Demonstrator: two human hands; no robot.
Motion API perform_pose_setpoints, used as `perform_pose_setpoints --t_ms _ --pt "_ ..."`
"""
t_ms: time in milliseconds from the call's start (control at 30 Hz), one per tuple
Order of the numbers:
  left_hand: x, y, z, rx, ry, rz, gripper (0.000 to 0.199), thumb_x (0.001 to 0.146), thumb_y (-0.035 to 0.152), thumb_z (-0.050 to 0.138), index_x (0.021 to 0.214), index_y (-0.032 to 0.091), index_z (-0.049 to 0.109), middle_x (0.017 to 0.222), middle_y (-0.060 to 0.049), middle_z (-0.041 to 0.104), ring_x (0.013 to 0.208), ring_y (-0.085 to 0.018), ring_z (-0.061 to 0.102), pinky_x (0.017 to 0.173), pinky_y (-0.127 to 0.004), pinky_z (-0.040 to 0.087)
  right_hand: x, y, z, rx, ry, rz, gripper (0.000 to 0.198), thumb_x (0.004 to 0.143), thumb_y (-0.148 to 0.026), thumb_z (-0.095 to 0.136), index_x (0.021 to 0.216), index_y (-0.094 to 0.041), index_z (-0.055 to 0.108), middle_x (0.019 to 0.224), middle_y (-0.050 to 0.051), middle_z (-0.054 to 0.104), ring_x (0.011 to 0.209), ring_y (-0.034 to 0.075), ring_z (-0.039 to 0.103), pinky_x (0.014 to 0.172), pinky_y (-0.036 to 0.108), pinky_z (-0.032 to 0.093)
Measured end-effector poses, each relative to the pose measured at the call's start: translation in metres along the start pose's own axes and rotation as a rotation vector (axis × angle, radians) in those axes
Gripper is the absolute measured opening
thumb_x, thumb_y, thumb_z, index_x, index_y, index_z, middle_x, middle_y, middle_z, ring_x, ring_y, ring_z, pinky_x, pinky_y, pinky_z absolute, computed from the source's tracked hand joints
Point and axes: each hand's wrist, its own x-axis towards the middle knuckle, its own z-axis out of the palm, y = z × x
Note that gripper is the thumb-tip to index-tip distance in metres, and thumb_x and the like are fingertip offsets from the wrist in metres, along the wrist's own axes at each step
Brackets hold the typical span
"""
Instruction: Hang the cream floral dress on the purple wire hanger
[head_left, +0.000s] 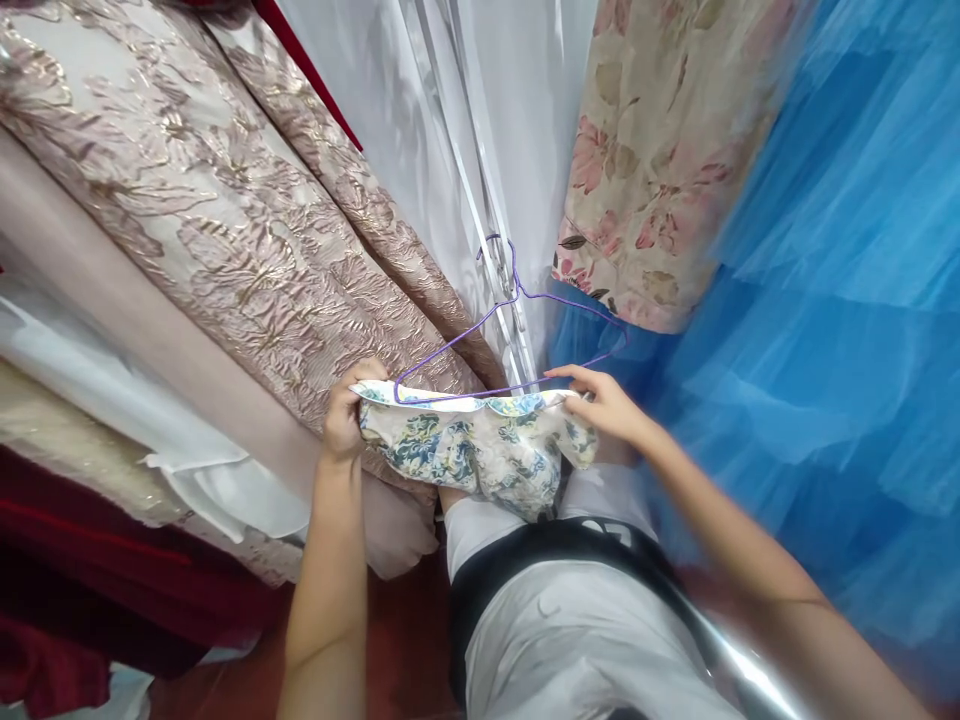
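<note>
A white garment with a blue and yellow floral print (pixel 442 445) hangs between my two hands in front of my legs. My left hand (pixel 346 412) is closed around the left end of its top edge. At the right end, my right hand (pixel 600 400) pinches the same edge between thumb and fingers, with the index finger stretched along the hanger's lower bar. A purple wire hanger (pixel 454 343) lies along the garment's top edge, its lower bar partly inside the opening. The hook points away from me, in front of some white straps (pixel 480 200).
On the left hang a pink and gold brocade gown (pixel 247 230), white fabric (pixel 225 480) and dark red cloth (pixel 112 560). A cream dress with pink flowers (pixel 660 170) and a blue tulle gown (pixel 847 330) hang on the right. The reddish floor (pixel 405 640) shows below.
</note>
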Motion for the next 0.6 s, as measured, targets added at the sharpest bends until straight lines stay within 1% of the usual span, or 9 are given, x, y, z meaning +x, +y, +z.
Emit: perform_pose_setpoints --t_ms 133,233,300,367,433,500,600 --pt "-0.006 0.007 -0.003 -0.056 -0.053 -0.009 0.039 0.078 0.044 0.058 0.047 0.022 0.05 0.057 -0.004 0.038 0.067 -0.021 0.04 0.088 -0.039 0.046 0.0 -0.003 0.009 0.061 0.039 0.021 0.054 0.077 -0.017 0.053 0.129 -0.016 0.066 0.063 -0.006 0.048 0.058 0.013 0.044 0.06 0.026 0.037" --pt "-0.014 0.012 -0.007 -0.017 -0.006 0.03 0.043 0.075 0.049 0.058 0.042 0.024 0.047 0.052 -0.004 0.032 0.065 -0.022 0.038 0.086 -0.041 0.046 -0.002 -0.005 0.016 0.089 0.022 0.027 0.053 0.075 -0.016 0.053 0.126 -0.015 0.067 0.061 -0.007 0.043 0.056 0.012 0.04 0.059 0.025 0.035" --pt "-0.013 0.011 -0.013 0.028 0.046 0.049 0.039 0.076 0.046 0.056 0.044 0.024 0.052 0.051 -0.004 0.034 0.064 -0.022 0.038 0.083 -0.04 0.045 -0.003 -0.006 0.021 0.102 0.0 0.017 0.052 0.074 -0.015 0.053 0.124 -0.016 0.068 0.06 -0.007 0.041 0.056 0.011 0.038 0.059 0.025 0.034" --pt "-0.006 0.003 -0.02 0.07 0.079 0.044 0.037 0.077 0.044 0.056 0.047 0.023 0.057 0.053 -0.004 0.038 0.063 -0.021 0.039 0.078 -0.038 0.043 -0.003 -0.007 0.024 0.112 -0.013 0.01 0.051 0.074 -0.014 0.052 0.122 -0.016 0.069 0.06 -0.007 0.041 0.056 0.011 0.037 0.058 0.025 0.033" --pt "0.005 -0.011 -0.027 0.102 0.087 0.003 0.038 0.078 0.045 0.057 0.048 0.021 0.059 0.055 -0.004 0.042 0.063 -0.02 0.04 0.072 -0.036 0.041 -0.003 -0.007 0.027 0.125 -0.014 0.011 0.051 0.073 -0.015 0.052 0.122 -0.016 0.069 0.06 -0.007 0.042 0.055 0.011 0.037 0.057 0.025 0.033" --pt "0.014 -0.026 -0.034 0.114 0.068 -0.052 0.04 0.079 0.047 0.059 0.049 0.02 0.059 0.056 -0.004 0.044 0.064 -0.019 0.042 0.068 -0.034 0.038 -0.003 -0.007 0.029 0.14 -0.011 0.014 0.051 0.073 -0.015 0.052 0.121 -0.015 0.069 0.061 -0.006 0.045 0.055 0.011 0.038 0.056 0.024 0.032" --pt "0.019 -0.044 -0.038 0.121 0.025 -0.092 0.038 0.081 0.043 0.057 0.051 0.019 0.06 0.06 -0.005 0.047 0.066 -0.019 0.043 0.067 -0.033 0.037 -0.003 -0.006 0.029 0.144 0.002 0.01 0.049 0.073 -0.017 0.053 0.119 -0.015 0.07 0.063 -0.005 0.051 0.056 0.012 0.042 0.056 0.024 0.033"
